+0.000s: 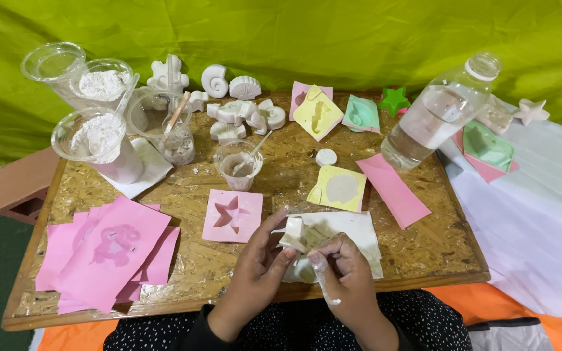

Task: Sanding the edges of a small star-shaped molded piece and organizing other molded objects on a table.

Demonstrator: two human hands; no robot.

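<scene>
Head view: a person sits at the near edge of a wooden desk (164,195), both hands raised just over that edge.
Left hand (258,260): its fingers (280,224) are closed around a small white plaster piece (292,233), thumb and forefinger pinching it from the left.
Right hand (346,273): fingers (317,259) curled together against the right side of the same piece; white dust coats the thumb.
Held item position: near-centre of the desk, above a white sheet (352,227) that lies at the near edge.
Left of hands: a pink star mould (232,216) lies flat, just beside the left hand; further left a stack of pink sheets (108,250) overhangs the near-left corner zone.
Ahead of hands: a small plastic cup (239,166) with a stick in it, a yellow mould (337,188), a white round cap (326,156) and a pink strip (393,190).
Far left: three clear cups with white powder (99,136) and a glass with a wooden stick (167,127).
Far edge: white plaster shells (242,107), more moulds (319,112) and a green star (393,99).
Right side: a tilted clear bottle (434,117) reaches over the right edge toward a white cloth (535,221).
Open room: bare wood shows between the pink stack and the star mould, and at the near-right corner (443,240).
Edges: a raised rim (131,311) runs along the near side.
</scene>
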